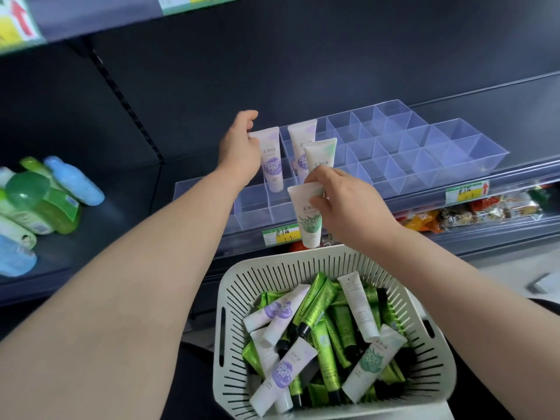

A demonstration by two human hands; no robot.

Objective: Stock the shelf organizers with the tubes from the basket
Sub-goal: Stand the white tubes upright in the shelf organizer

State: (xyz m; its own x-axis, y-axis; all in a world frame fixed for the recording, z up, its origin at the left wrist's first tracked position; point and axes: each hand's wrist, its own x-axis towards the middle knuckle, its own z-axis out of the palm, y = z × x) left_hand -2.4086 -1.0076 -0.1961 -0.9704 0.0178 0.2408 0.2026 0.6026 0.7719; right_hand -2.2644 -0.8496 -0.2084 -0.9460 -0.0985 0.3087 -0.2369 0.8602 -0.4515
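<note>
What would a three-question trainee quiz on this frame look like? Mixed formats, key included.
1. True or false: the left hand grips the purple-label tube at its top end.
2. The right hand grips a second tube. Its label is: A purple, B green, C blue.
3. Fill in: besides white tubes, the basket holds glossy ___ tubes.

Key: 1 true; 2 B; 3 green.
</note>
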